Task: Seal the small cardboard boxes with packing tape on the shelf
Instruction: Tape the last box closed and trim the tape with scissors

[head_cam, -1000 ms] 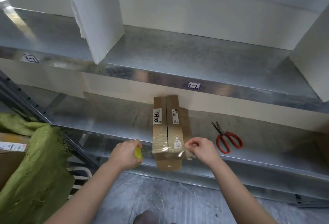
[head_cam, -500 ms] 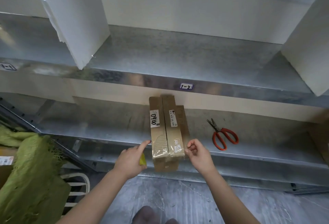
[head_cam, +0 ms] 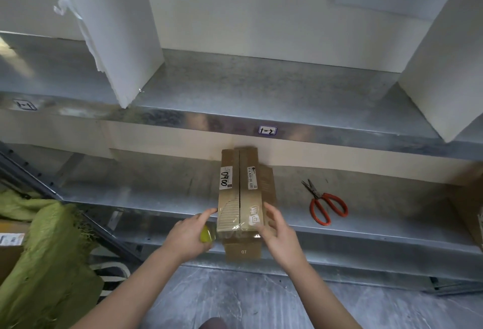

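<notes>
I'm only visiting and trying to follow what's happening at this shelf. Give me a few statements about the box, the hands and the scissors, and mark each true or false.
1. The red-handled scissors lie on the shelf to the right of the cardboard box. True.
2. The right hand holds the scissors. False: it rests against the box's near right side, and the scissors lie apart, untouched.
3. The left hand grips a yellow-green object. True.
4. The box stands on the upper shelf. False: it sits on the lower shelf, below the edge labelled 1-2.
5. Clear tape crosses the box's near end. True.
</notes>
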`<state>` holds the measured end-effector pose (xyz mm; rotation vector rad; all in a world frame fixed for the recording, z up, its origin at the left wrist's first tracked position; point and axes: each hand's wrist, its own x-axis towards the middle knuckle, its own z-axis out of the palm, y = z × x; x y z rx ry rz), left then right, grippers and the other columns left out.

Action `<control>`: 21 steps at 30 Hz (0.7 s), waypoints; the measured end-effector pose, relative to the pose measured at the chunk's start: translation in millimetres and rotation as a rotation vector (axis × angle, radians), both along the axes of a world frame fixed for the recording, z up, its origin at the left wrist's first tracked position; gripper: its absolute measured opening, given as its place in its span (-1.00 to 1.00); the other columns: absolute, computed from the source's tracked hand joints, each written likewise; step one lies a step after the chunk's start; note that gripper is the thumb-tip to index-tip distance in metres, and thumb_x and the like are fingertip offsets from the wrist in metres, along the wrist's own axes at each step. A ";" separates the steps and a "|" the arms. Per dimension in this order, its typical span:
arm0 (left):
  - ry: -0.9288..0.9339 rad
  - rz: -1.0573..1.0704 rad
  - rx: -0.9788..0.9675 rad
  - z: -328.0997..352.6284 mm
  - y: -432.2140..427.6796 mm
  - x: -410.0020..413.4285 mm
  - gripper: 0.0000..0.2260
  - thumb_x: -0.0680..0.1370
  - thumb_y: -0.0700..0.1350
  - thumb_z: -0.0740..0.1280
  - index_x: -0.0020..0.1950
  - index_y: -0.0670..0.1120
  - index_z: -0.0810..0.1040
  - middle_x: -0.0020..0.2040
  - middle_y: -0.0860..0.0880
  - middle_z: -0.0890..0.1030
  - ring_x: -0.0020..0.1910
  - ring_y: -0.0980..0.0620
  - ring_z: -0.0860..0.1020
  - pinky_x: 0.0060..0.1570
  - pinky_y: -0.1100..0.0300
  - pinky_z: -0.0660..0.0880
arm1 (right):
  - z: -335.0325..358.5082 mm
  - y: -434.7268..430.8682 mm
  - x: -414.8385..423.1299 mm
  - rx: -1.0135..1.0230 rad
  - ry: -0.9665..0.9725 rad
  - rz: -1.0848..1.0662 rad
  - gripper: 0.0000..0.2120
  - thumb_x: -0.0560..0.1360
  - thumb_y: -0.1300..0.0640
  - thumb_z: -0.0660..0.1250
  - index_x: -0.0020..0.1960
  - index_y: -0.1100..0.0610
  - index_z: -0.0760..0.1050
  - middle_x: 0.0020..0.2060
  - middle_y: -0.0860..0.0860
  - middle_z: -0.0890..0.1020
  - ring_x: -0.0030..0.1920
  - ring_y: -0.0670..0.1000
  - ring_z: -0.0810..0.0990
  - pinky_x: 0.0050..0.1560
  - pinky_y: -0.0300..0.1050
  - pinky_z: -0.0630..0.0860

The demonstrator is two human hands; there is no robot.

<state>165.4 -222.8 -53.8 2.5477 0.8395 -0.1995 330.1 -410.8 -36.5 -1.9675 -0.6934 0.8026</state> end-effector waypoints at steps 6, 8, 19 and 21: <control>-0.035 0.046 -0.077 7.1 3.2 -5.4 -0.28 0.37 0.13 0.49 0.44 0.18 0.22 0.30 0.05 0.51 0.28 0.01 0.47 0.21 0.14 0.38 | -1.5 18.5 -0.7 -0.042 -0.068 0.077 -0.35 0.53 -0.06 0.38 0.53 -0.17 0.18 0.40 -0.03 0.46 0.40 0.01 0.42 0.40 -0.03 0.37; -0.076 0.058 -0.110 8.3 7.6 -11.2 -0.32 0.34 0.13 0.54 0.37 0.09 0.34 0.29 0.09 0.52 0.28 0.06 0.46 0.20 0.24 0.35 | -6.5 15.5 -0.4 -0.035 -0.069 0.066 -0.36 0.53 -0.05 0.38 0.52 -0.18 0.18 0.41 -0.03 0.45 0.36 0.04 0.46 0.35 -0.12 0.37; -0.210 -0.011 -0.274 30.3 24.4 -27.5 -0.47 0.38 0.02 0.55 0.28 0.15 0.44 0.16 0.31 0.50 0.14 0.26 0.47 0.05 0.56 0.27 | -13.2 19.7 3.9 -0.036 -0.081 0.080 -0.38 0.56 0.05 0.36 0.53 -0.14 0.16 0.46 -0.04 0.36 0.45 -0.01 0.34 0.44 -0.09 0.28; -0.176 -0.021 -0.258 27.9 25.0 -27.9 -0.44 0.39 0.03 0.53 0.33 0.14 0.39 0.18 0.25 0.51 0.15 0.22 0.47 0.07 0.47 0.30 | -13.5 20.5 4.8 -0.041 -0.094 0.086 -0.37 0.56 0.06 0.36 0.54 -0.12 0.15 0.48 -0.06 0.32 0.47 -0.04 0.28 0.46 -0.11 0.24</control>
